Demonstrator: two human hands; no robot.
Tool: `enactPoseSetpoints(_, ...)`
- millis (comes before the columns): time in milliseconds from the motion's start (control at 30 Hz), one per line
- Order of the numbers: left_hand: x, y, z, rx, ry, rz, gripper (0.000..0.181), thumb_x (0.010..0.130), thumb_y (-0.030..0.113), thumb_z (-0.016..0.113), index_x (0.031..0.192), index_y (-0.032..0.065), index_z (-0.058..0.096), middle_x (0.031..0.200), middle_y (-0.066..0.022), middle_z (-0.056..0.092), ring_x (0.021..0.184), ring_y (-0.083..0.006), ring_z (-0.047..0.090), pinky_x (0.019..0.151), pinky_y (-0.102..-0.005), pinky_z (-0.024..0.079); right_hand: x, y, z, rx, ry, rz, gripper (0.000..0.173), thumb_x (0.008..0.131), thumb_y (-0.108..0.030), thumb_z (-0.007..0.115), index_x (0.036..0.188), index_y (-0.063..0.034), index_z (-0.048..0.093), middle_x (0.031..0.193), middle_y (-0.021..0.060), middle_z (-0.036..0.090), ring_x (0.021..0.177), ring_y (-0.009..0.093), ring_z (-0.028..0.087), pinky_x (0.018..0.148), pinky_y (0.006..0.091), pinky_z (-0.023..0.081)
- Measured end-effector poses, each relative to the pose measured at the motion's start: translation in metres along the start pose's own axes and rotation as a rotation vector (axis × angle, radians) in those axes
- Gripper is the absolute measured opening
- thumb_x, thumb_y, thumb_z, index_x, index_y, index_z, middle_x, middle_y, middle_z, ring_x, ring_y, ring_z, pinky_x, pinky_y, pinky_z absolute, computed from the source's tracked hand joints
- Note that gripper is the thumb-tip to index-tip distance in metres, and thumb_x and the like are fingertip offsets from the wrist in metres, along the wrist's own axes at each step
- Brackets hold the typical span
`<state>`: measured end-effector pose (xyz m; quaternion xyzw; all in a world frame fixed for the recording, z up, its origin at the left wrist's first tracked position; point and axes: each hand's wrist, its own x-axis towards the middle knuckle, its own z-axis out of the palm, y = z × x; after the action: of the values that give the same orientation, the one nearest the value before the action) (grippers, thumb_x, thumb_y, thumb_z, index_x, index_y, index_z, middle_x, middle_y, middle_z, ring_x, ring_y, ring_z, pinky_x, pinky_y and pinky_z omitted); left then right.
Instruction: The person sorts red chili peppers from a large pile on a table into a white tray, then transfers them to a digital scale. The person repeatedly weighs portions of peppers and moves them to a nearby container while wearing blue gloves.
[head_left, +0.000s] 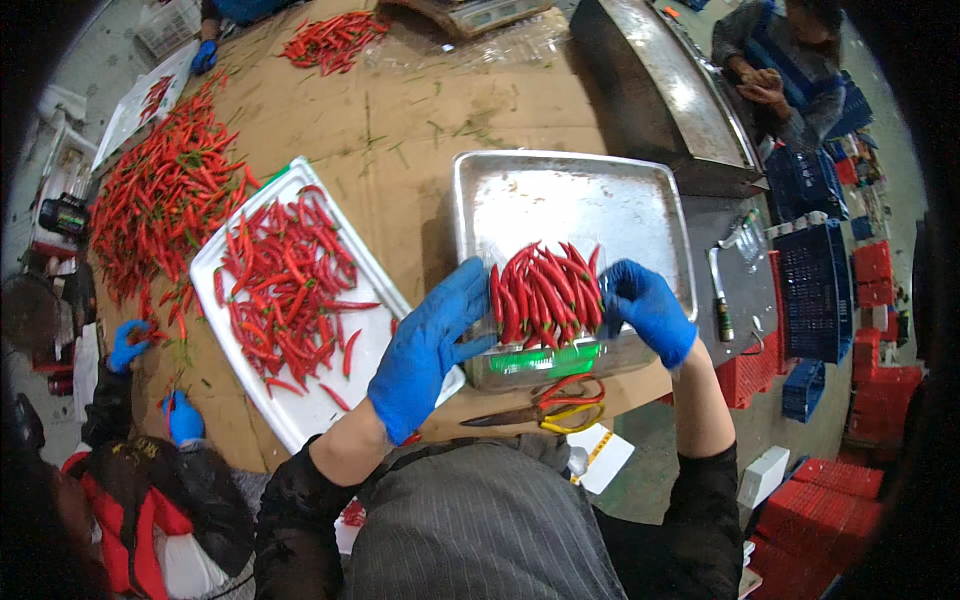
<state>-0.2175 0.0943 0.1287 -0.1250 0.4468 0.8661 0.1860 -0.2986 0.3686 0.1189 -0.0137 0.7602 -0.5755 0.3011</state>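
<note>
A clear plastic punnet of red chillies (546, 296) sits between my two gloved hands, over the near side of a metal tray (574, 195). My left hand (431, 349) grips its left edge, fingers along the side and thumb towards the front. At the right edge, my right hand (649, 311) pinches the punnet with bent fingers, its fingertips partly hidden. Something bright green (544, 360) shows below the chillies, through clear plastic. Left of my hands, a white foam tray (382, 349) holds loose red chillies (292, 292).
Scissors with red and yellow handles (574, 405) lie at the near table edge. A knife (720, 296) rests on the right. Left stands a large chilli heap (161, 195), with a co-worker's gloved hands (184, 418) nearby. A metal box (675, 90) stands behind the tray.
</note>
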Motion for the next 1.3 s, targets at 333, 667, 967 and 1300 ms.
enactPoseSetpoints(333, -0.099, -0.052, -0.057, 0.14, 0.225, 0.082, 0.051, 0.098, 0.028, 0.041, 0.14, 0.0008, 0.034, 0.139, -0.0129, 0.043, 0.126, -0.0212, 0.045, 0.106, -0.0354, 0.035, -0.071, 0.037, 0.112, 0.322, -0.16, 0.102, 0.018, 0.086, -0.004, 0.063, 0.097, -0.0007, 0.049, 0.081, 0.0053, 0.056, 0.069, 0.014, 0.06, 0.06, 0.0286, 0.051)
enactPoseSetpoints(667, -0.122, -0.074, -0.056, -0.04, 0.187, 0.08, 0.052, 0.103, 0.033, 0.023, 0.142, -0.0003, 0.03, 0.142, -0.0121, 0.039, 0.131, -0.0199, 0.038, 0.111, -0.0331, 0.028, -0.09, 0.041, 0.152, 0.258, -0.184, 0.124, 0.016, 0.086, -0.004, 0.063, 0.097, -0.0001, 0.053, 0.086, 0.003, 0.057, 0.078, 0.008, 0.054, 0.068, 0.025, 0.048)
enactPoseSetpoints(967, -0.125, -0.074, -0.062, -0.112, 0.152, 0.068, 0.061, 0.101, 0.044, 0.016, 0.143, 0.0014, 0.029, 0.144, -0.0136, 0.036, 0.131, -0.0232, 0.038, 0.111, -0.0374, 0.027, -0.093, 0.045, 0.153, 0.209, -0.176, 0.089, 0.015, 0.085, -0.003, 0.062, 0.097, -0.0007, 0.053, 0.085, 0.003, 0.058, 0.078, 0.008, 0.054, 0.07, 0.0253, 0.047)
enactPoseSetpoints(1300, -0.116, -0.016, -0.084, 0.963, 0.321, 0.592, 0.023, 0.084, 0.002, 0.061, 0.107, 0.0038, 0.063, 0.124, -0.0135, 0.055, 0.116, -0.0234, 0.053, 0.099, -0.0332, 0.039, -0.089, 0.036, 0.155, 0.004, -0.155, -0.007, 0.016, 0.083, -0.004, 0.064, 0.095, -0.0012, 0.054, 0.084, 0.0044, 0.061, 0.079, 0.008, 0.055, 0.071, 0.0253, 0.047)
